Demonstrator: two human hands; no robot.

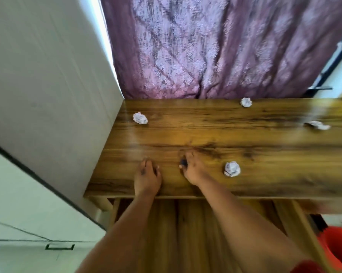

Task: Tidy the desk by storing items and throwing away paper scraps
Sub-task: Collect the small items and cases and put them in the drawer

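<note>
Several crumpled white paper balls lie on the wooden desk [264, 154]: one near the front right of my hands [232, 169], one at the back left [140, 118], one at the back edge [246, 102] and one far right [317, 125]. My left hand [147, 175] rests flat on the desk near its front edge, fingers straight. My right hand [192, 167] lies on the desk beside it, just left of the nearest ball. A small dark thing shows at its thumb side, too blurred to identify.
An open wooden drawer [186, 223] sits below the desk's front edge under my forearms. An orange bucket [337, 247] stands at the lower right. A white cabinet [48, 95] flanks the desk on the left; a purple curtain [215, 46] hangs behind.
</note>
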